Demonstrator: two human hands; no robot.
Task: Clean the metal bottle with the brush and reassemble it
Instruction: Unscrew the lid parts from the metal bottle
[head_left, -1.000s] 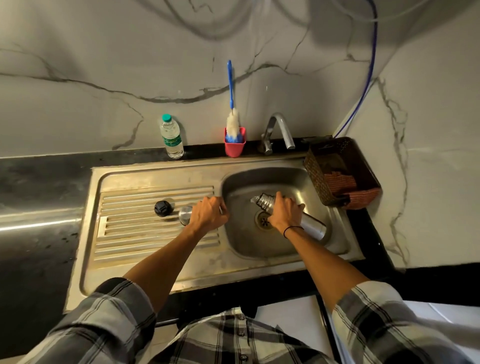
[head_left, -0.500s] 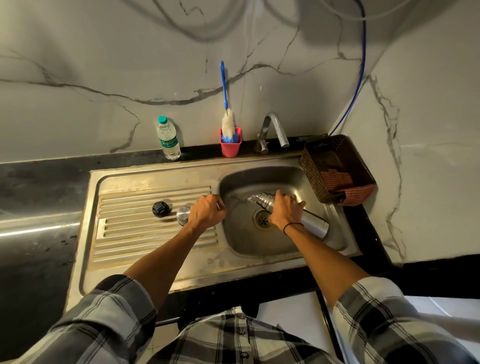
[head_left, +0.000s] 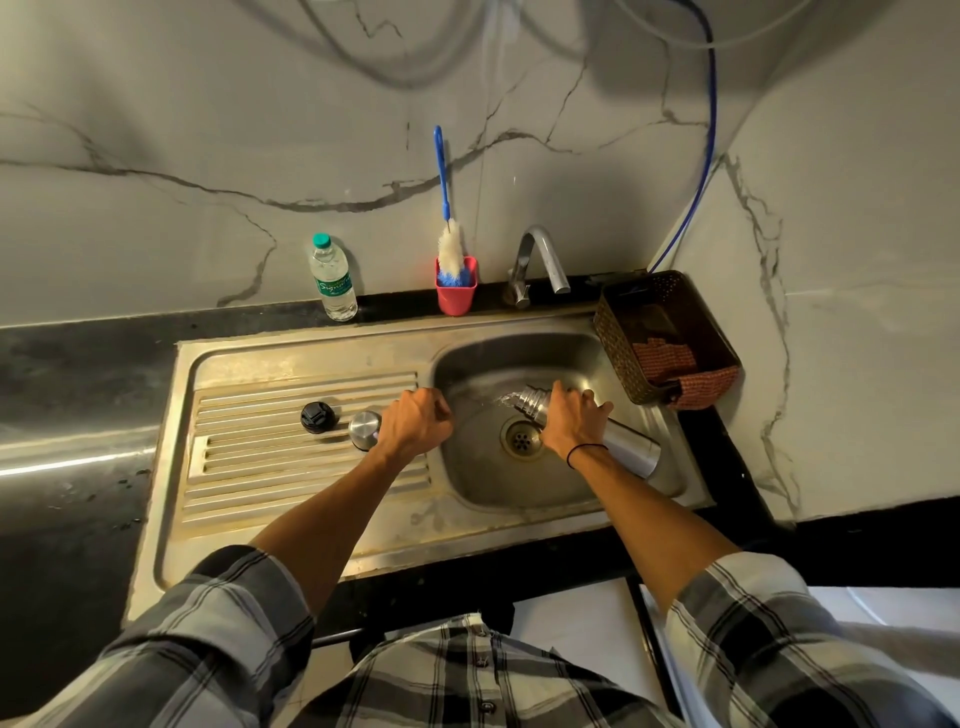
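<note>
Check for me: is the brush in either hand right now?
No, the brush stands in the red cup by the wall.

I observe a black desk (head_left: 78, 374) carrying a steel sink (head_left: 291, 358). On its drainboard: black cap (head_left: 318, 417) and steel cup (head_left: 364, 429). Against the wall stand a water bottle (head_left: 333, 279), red holder (head_left: 455, 292) and brown basket (head_left: 613, 332).

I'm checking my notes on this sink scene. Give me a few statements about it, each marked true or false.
1. The right hand grips the metal bottle over the sink basin. True.
2. Water pours from the bottle's mouth. True.
3. The brush is inside the bottle. False: it stands in the red cup.
4. The black cap is screwed on the bottle. False: it lies on the drainboard.
</note>
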